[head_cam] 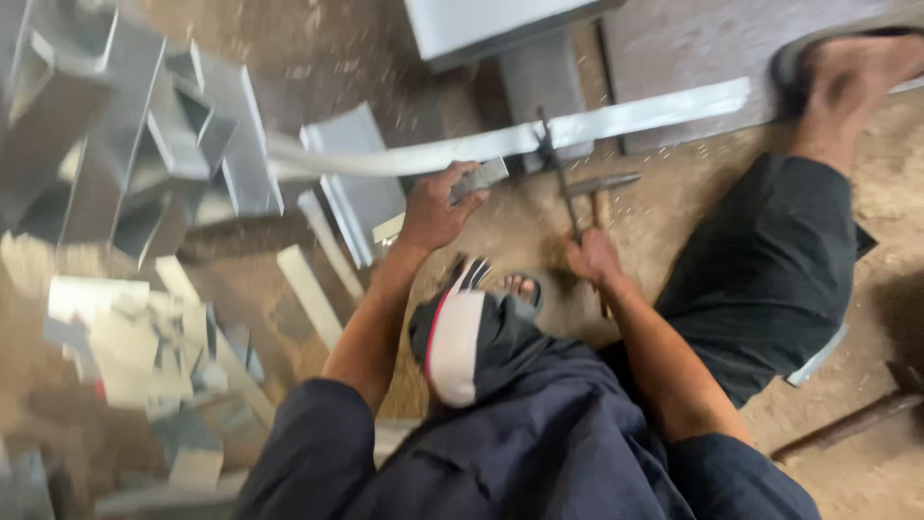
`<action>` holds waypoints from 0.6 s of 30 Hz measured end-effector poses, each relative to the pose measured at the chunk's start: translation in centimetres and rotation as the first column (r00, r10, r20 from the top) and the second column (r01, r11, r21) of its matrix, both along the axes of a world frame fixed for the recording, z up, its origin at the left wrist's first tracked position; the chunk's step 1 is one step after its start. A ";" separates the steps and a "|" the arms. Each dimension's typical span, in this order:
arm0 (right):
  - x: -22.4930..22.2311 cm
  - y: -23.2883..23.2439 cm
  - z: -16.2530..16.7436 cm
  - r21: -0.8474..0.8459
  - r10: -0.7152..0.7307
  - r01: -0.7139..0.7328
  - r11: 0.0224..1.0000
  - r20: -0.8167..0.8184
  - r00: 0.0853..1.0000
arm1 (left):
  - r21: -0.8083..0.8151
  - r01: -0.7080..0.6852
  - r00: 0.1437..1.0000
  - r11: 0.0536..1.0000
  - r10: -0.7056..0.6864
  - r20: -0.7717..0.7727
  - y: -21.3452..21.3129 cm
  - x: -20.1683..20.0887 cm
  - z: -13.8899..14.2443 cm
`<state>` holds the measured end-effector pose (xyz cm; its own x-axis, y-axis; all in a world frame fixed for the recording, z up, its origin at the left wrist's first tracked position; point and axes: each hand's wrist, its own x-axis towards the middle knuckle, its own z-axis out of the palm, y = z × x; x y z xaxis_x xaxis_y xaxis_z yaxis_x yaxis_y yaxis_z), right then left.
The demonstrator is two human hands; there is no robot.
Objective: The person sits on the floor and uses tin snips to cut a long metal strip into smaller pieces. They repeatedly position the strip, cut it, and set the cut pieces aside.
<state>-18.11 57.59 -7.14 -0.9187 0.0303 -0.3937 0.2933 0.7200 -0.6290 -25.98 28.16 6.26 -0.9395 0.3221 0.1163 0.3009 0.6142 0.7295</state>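
Left hand (435, 210) gripping small metal offcut (478, 179); right hand (592, 258), at 3 o'clock, closed on shears handle (568, 197). Thin, stiff, sharp-edged, probably light; best held by flat faces.

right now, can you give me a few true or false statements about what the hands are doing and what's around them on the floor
1. The left hand grips a small flat metal piece. True.
2. The right hand rests empty on the floor. False: it is closed around the handle of the metal shears.
3. A long metal strip runs across the shears. True.
4. Cut metal pieces are piled on the person's right. False: they lie on the left side.
5. A sandalled foot is at the strip's far right end. True.
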 end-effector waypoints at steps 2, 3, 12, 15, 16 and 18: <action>0.2 -0.1 -0.4 -0.012 0.032 -0.033 0.999 -0.092 0.995 | -0.038 -0.067 0.997 0.997 0.069 0.033 -2.1 3.0 0.9; 0.2 -0.2 -0.6 -0.021 0.035 -0.039 0.999 -0.161 0.986 | -0.075 -0.159 0.983 0.984 0.165 0.078 -3.5 4.3 1.0; 0.3 -1.8 0.6 0.034 0.036 -0.033 0.999 -0.096 0.995 | -0.097 -0.911 0.392 0.400 0.915 0.093 -20.3 12.8 -2.6; 0.5 -2.1 1.4 -0.022 0.017 -0.020 1.000 -0.112 0.994 | -0.160 -0.938 0.298 0.307 0.951 0.078 -21.6 12.5 -2.7; 0.5 -2.2 1.5 -0.039 0.006 -0.010 0.999 -0.099 0.995 | -0.167 -0.941 0.292 0.293 0.956 0.028 -21.3 11.9 -2.7; 0.5 -2.3 1.7 -0.051 -0.011 0.005 0.999 -0.121 0.993 | -0.152 -0.933 0.339 0.327 0.939 -0.059 -20.4 9.9 -2.4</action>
<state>-17.57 55.34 -5.42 -0.9596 0.0204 -0.2806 0.2180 0.6840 -0.6961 -16.10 7.76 3.86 -0.6329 -0.7647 0.1209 -0.5614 0.5609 0.6085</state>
